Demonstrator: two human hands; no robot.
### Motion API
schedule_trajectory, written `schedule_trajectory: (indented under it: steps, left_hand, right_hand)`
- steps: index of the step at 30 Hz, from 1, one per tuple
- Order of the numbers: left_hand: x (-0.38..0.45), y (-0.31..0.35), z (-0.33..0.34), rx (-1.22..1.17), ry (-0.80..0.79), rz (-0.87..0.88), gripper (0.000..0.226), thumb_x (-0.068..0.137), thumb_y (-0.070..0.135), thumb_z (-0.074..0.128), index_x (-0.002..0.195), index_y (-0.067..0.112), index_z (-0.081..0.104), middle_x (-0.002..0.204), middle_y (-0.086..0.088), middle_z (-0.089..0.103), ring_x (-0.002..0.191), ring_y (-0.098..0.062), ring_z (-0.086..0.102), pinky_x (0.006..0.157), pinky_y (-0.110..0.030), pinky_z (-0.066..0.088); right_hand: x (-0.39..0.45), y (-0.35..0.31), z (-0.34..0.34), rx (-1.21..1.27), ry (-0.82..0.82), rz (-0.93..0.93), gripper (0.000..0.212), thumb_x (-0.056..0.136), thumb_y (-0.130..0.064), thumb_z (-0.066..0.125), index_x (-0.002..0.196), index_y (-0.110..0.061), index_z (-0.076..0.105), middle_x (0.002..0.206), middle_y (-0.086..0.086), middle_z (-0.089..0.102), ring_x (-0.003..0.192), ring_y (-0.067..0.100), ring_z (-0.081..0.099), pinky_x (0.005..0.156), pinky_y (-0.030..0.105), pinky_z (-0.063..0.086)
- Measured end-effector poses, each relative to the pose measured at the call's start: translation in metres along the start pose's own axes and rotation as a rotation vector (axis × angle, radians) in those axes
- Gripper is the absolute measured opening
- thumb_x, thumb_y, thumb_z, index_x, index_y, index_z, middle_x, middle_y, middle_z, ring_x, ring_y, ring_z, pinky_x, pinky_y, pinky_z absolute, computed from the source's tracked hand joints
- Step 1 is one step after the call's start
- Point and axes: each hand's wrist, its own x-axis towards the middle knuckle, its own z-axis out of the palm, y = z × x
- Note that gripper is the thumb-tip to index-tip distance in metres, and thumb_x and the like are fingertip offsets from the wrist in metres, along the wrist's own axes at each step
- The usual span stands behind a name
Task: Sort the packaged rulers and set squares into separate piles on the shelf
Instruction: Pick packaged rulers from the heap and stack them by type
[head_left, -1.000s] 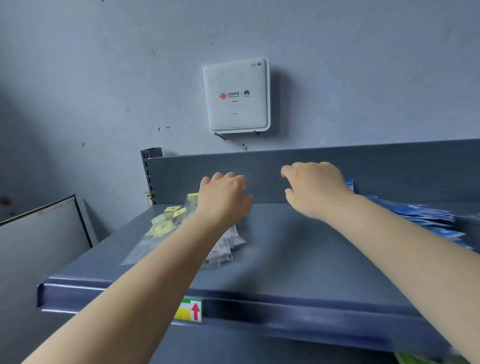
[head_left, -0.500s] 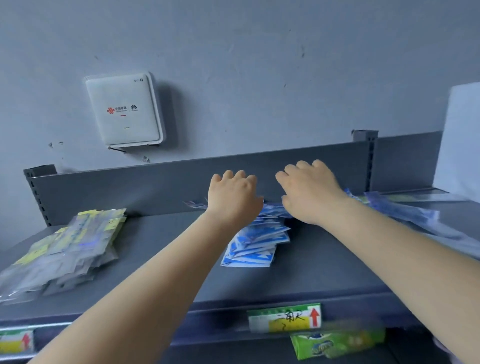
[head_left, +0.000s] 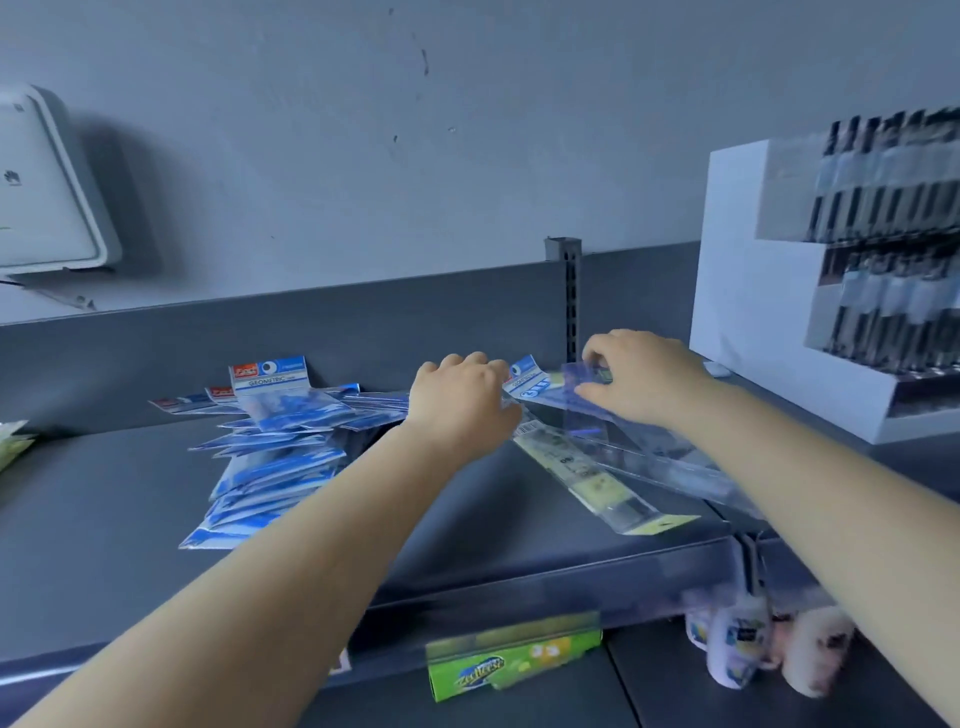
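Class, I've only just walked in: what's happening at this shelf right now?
A person is sorting packaged stationery on a grey shelf. The right hand pinches the top of a long clear ruler packet, which slopes toward the shelf's front edge beside a yellow-labelled ruler packet. The left hand reaches in beside it, fingers curled at the edge of a spread pile of blue set square packets; whether it grips one is unclear. The sorting looks unfinished.
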Motion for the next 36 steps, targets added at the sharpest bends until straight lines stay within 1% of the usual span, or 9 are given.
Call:
schedule_trajectory:
  steps: [3, 9, 16, 19, 21, 23, 25, 30, 36]
  left_hand:
    - [0.013, 0.013, 0.010, -0.017, -0.068, -0.003, 0.040, 0.092, 0.041, 0.045, 0.126, 0.022, 0.050, 0.128, 0.002, 0.052, 0.120, -0.023, 0.045, 0.094, -0.032, 0.033]
    - [0.028, 0.019, 0.033, -0.118, -0.178, -0.060, 0.036, 0.090, 0.046, 0.048, 0.118, 0.024, 0.055, 0.124, 0.001, 0.056, 0.117, -0.022, 0.048, 0.092, -0.032, 0.038]
    - [0.034, 0.003, 0.042, -0.375, -0.198, -0.065, 0.025, 0.081, 0.051, 0.061, 0.095, 0.030, 0.066, 0.097, 0.009, 0.060, 0.103, -0.019, 0.055, 0.093, -0.035, 0.045]
    - [0.032, 0.000, 0.036, -0.539, -0.285, -0.006, 0.042, 0.055, 0.071, 0.063, 0.084, 0.039, 0.066, 0.093, 0.017, 0.062, 0.097, -0.009, 0.057, 0.093, -0.032, 0.046]
    - [0.030, -0.001, 0.034, -0.550, -0.325, 0.049, 0.054, 0.042, 0.077, 0.059, 0.085, 0.044, 0.064, 0.100, 0.019, 0.061, 0.102, -0.005, 0.055, 0.096, -0.029, 0.043]
    - [0.029, 0.000, 0.032, -0.562, -0.341, 0.086, 0.049, 0.047, 0.070, 0.068, 0.087, 0.042, 0.064, 0.102, 0.019, 0.060, 0.103, -0.005, 0.055, 0.096, -0.027, 0.042]
    - [0.028, 0.003, 0.031, -0.606, -0.340, 0.105, 0.029, 0.064, 0.048, 0.080, 0.084, 0.034, 0.066, 0.099, 0.013, 0.063, 0.097, -0.008, 0.057, 0.093, -0.026, 0.044]
    - [0.027, 0.005, 0.028, -0.923, -0.263, -0.009, 0.020, 0.073, 0.013, 0.079, 0.072, 0.018, 0.059, 0.076, 0.000, 0.063, 0.061, -0.002, 0.056, 0.061, -0.011, 0.042]
    - [0.026, -0.003, 0.016, -1.422, -0.151, -0.179, 0.018, 0.084, -0.004, 0.061, 0.077, 0.011, 0.055, 0.065, 0.001, 0.066, 0.055, -0.010, 0.063, 0.055, -0.022, 0.053]
  right_hand:
    - [0.004, 0.020, 0.007, -0.050, -0.171, 0.041, 0.050, 0.082, -0.059, 0.054, 0.114, -0.021, 0.054, 0.118, -0.001, 0.054, 0.109, 0.023, 0.053, 0.082, 0.033, 0.039]
    - [0.013, 0.042, 0.028, 0.128, -0.308, 0.193, 0.049, 0.071, -0.057, 0.067, 0.064, -0.013, 0.048, 0.068, 0.002, 0.052, 0.074, 0.024, 0.053, 0.058, 0.028, 0.036]
    - [0.016, 0.050, 0.033, 0.392, -0.257, 0.282, 0.030, 0.071, -0.031, 0.077, 0.077, -0.009, 0.058, 0.079, 0.008, 0.055, 0.074, 0.026, 0.053, 0.053, 0.025, 0.030]
    - [0.020, 0.058, 0.035, 0.452, -0.137, 0.326, 0.047, 0.075, -0.019, 0.074, 0.111, 0.006, 0.059, 0.112, 0.021, 0.063, 0.097, 0.035, 0.060, 0.069, 0.032, 0.044]
    - [0.022, 0.061, 0.034, 0.533, -0.058, 0.336, 0.048, 0.076, -0.014, 0.070, 0.114, 0.011, 0.056, 0.112, 0.030, 0.061, 0.079, 0.038, 0.056, 0.070, 0.034, 0.044]
    - [0.025, 0.062, 0.033, 0.677, -0.033, 0.334, 0.040, 0.077, -0.008, 0.066, 0.107, 0.016, 0.055, 0.092, 0.038, 0.056, 0.064, 0.025, 0.043, 0.066, 0.029, 0.037]
    - [0.025, 0.063, 0.029, 0.834, -0.007, 0.356, 0.022, 0.080, -0.007, 0.065, 0.097, 0.005, 0.059, 0.077, 0.022, 0.060, 0.056, 0.022, 0.045, 0.065, 0.027, 0.040]
    - [0.020, 0.065, 0.016, 1.252, 0.014, 0.428, 0.011, 0.086, -0.007, 0.063, 0.097, -0.009, 0.059, 0.077, 0.005, 0.066, 0.057, 0.013, 0.058, 0.061, 0.020, 0.052]
    - [0.014, 0.061, 0.012, 1.439, -0.046, 0.376, 0.006, 0.089, -0.008, 0.060, 0.087, -0.014, 0.061, 0.076, 0.002, 0.063, 0.060, 0.013, 0.057, 0.065, 0.026, 0.048]
